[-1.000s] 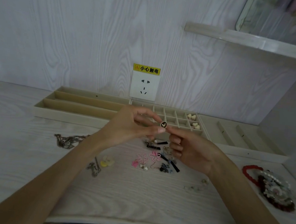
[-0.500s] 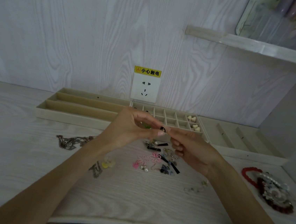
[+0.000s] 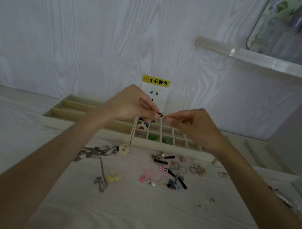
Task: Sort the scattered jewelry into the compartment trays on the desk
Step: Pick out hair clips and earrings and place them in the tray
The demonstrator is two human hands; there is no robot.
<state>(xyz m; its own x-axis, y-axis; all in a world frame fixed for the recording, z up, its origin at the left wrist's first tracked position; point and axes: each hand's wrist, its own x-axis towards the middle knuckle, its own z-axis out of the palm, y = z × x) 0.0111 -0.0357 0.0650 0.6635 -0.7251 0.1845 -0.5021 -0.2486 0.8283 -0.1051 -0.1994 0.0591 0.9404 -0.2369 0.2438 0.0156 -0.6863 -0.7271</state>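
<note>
Black earring [image 3: 160, 114] between pinching left hand [image 3: 129, 103] and right hand [image 3: 195, 127], above grid tray [image 3: 171, 147].

A home bedroom corner: pale wood-grain bench [image 3: 32, 139] against matching wall panelling [image 3: 80, 32], white wall socket [image 3: 158, 94], floating shelf [image 3: 264, 60].

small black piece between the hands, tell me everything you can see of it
The small black round earring looks dark and glossy, too small to show detail. It is held in the air above the cream grid tray, in front of the white wall socket. The left hand pinches it; the right hand's fingertips meet it.
</note>
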